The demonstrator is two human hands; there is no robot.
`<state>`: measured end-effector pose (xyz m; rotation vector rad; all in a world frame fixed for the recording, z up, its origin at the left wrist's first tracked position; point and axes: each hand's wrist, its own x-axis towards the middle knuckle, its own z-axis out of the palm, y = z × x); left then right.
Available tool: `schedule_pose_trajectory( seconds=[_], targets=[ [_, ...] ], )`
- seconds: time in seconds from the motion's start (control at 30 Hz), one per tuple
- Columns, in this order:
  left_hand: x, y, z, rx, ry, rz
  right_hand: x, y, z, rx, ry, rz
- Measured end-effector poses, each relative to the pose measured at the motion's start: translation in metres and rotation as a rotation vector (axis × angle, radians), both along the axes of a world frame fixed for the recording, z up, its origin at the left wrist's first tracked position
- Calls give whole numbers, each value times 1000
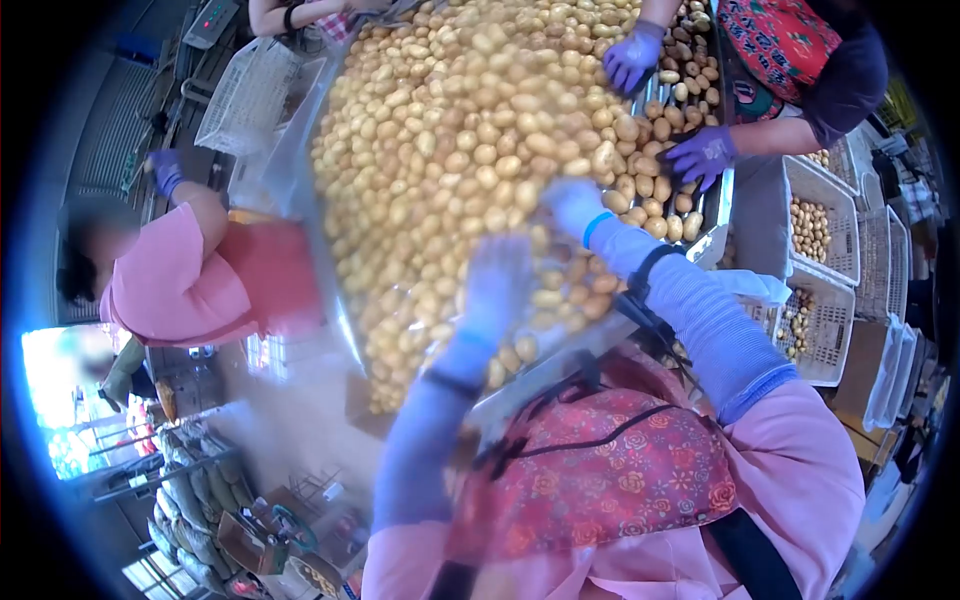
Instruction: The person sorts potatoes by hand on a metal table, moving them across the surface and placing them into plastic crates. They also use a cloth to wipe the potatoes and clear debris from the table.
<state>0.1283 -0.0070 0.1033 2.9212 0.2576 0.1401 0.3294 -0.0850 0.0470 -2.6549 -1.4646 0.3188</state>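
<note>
A large heap of small yellow-brown potatoes [430,150] covers the sorting table in front of me. My left hand [498,275], in a pale glove, is over the near part of the heap, smeared by motion. Farther right, my right hand [577,207] reaches down onto the potatoes beside the roller section, with a light blue band at its wrist. Its fingers are blurred, and whether either hand holds a potato cannot be made out. Some potatoes near the hands are blurred too. Blue sleeves cover both my forearms.
A co-worker's purple-gloved hands [632,62] work at the metal rollers [712,205] on the right. Crates with potatoes [825,330] stand beyond. Another person in pink [190,270] stands at left, near a white basket [250,95]. The table's metal rim [345,325] borders the heap.
</note>
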Motion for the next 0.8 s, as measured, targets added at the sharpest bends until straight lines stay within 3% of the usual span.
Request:
schedule_pose_trajectory(
  seconds=[0.07,0.2,0.3,0.37,0.4,0.47,0.5,0.53,0.57,0.6,0.63,0.67,0.7,0.77,0.8],
  targets=[
    [70,22,-36,268,-348,-82,-3,-28,43,130,122,43],
    [148,32,-35,64,-178,-155,3,-135,30,764,78,-132],
    [165,21,-19,98,52,-82,60,-289,63,958,-15,-157],
    [161,21,-26,77,-14,-88,92,-378,76,721,-341,-672],
    [159,21,-26,73,-44,-63,98,-395,98,325,-899,-718],
    [156,3,-17,-329,-192,94,93,-409,90,550,-488,-838],
    [154,-20,-16,-773,-337,79,82,-411,78,650,-263,-879],
    [146,-47,-7,-843,-310,-46,59,-377,61,1109,373,-831],
    [137,-74,3,-919,-274,-168,9,-313,106,1144,845,-923],
    [127,-99,10,-615,-195,-320,-16,-283,70,1180,880,-810],
    [112,-123,31,-545,-216,-419,-30,-266,42,1110,890,-715],
    [103,-131,18,-352,-171,-565,-43,-250,15,1045,896,-618],
    [80,-121,10,-318,-230,-511,-45,-256,14,801,643,-532],
    [25,-97,-15,-269,-246,-348,-45,-261,73,1010,998,-840],
    [-10,-70,-25,-260,-202,-237,-18,-297,77,1104,853,-706]
  ],
)
